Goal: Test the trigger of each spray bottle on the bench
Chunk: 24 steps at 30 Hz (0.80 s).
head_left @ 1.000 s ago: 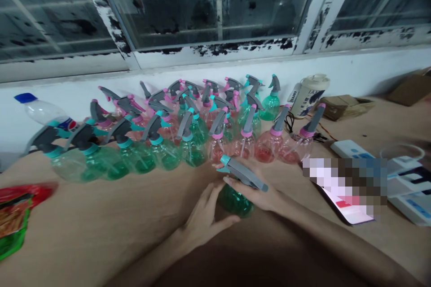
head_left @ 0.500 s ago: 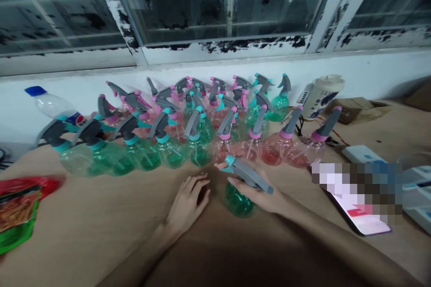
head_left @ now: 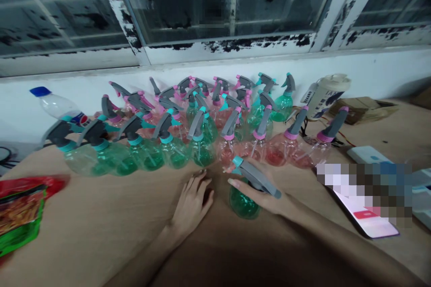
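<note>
My right hand (head_left: 269, 193) is wrapped around the neck of a green spray bottle (head_left: 244, 204), just below its grey and teal trigger head. The bottle stands upright on the table, partly covered by the hand. To its left, my left hand (head_left: 191, 199) rests palm down on the tabletop, fingers a little bent and apart, with nothing in it. Beyond both hands stands a front row of spray bottles, green ones (head_left: 175, 152) on the left and pink ones (head_left: 279, 151) on the right. More green and pink bottles crowd behind that row.
A lit phone (head_left: 363, 215) lies at the right, partly pixelated. A paper cup (head_left: 328, 94) and a cardboard box (head_left: 360, 110) stand behind it. At the left are a red and green snack bag (head_left: 22, 210) and a plastic drink bottle (head_left: 57, 105). A windowed wall bounds the table.
The whole scene sits slightly further right in the view, as if my head turned a little left. Both hands and the held spray bottle otherwise look the same.
</note>
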Tool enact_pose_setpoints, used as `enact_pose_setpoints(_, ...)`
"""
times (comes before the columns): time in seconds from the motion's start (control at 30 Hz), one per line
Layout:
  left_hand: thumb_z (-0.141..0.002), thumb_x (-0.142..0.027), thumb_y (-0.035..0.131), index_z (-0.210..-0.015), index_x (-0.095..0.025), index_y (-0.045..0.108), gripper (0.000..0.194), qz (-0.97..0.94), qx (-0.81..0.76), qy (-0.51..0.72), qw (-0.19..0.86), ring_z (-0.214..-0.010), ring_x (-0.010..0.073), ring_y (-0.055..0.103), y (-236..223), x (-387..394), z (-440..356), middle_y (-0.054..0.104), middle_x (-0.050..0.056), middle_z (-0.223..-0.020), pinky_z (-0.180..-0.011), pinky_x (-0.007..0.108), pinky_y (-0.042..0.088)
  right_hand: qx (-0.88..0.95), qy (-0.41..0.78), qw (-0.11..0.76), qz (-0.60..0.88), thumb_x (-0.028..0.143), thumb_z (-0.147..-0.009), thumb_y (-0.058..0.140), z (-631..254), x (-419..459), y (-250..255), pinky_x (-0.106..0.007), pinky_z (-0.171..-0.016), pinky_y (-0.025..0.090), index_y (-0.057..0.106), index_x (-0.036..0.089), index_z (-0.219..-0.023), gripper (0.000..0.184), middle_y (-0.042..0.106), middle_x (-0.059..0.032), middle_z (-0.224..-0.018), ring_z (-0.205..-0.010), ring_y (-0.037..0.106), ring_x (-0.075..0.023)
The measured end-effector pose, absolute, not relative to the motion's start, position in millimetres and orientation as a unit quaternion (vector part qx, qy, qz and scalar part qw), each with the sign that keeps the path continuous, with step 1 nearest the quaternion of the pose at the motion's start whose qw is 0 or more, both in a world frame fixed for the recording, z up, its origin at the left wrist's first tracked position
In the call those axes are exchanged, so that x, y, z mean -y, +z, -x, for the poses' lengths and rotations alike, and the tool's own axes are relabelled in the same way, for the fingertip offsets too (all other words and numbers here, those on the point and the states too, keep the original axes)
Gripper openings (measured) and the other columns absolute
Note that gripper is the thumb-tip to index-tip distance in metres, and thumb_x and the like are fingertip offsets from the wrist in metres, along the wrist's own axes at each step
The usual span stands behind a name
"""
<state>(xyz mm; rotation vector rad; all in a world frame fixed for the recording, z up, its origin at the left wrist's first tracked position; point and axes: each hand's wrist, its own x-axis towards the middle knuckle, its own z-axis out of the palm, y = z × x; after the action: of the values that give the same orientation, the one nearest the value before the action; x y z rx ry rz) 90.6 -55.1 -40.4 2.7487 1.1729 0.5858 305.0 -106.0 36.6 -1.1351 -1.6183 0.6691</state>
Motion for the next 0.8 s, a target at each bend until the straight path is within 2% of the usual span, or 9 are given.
enact_pose_setpoints(0.23,-0.089,-0.021,0.049,-0.113,-0.016,0.054,0.025,-0.902,-0.381,0.197,0.048,-0.117,0.0302,0.051,-42.5,54.2,-89.7,0.053,0.014,-0.127,-0.096,0.050,0.043,0.653,0.281,0.518,0.476,0.030,-0.080,0.064,-303.8,107.3,32.3,-0.032,-0.073,0.052,0.061,0.024,-0.088,0.010,0.068,0.0003,-0.083,-0.081,0.066,-0.0170)
enact_pose_setpoints(0.8,-0.090,-0.023,0.047,-0.113,-0.017,0.053,0.025,-0.904,-0.384,0.183,0.047,-0.118,0.0302,0.049,-40.1,54.9,-90.9,0.053,0.013,-0.128,-0.096,0.050,0.042,0.669,0.288,0.500,0.468,0.020,-0.083,0.058,-306.4,105.2,29.7,-0.035,-0.079,0.053,0.064,0.024,-0.100,0.019,0.070,-0.0027,-0.096,-0.093,0.066,-0.0197)
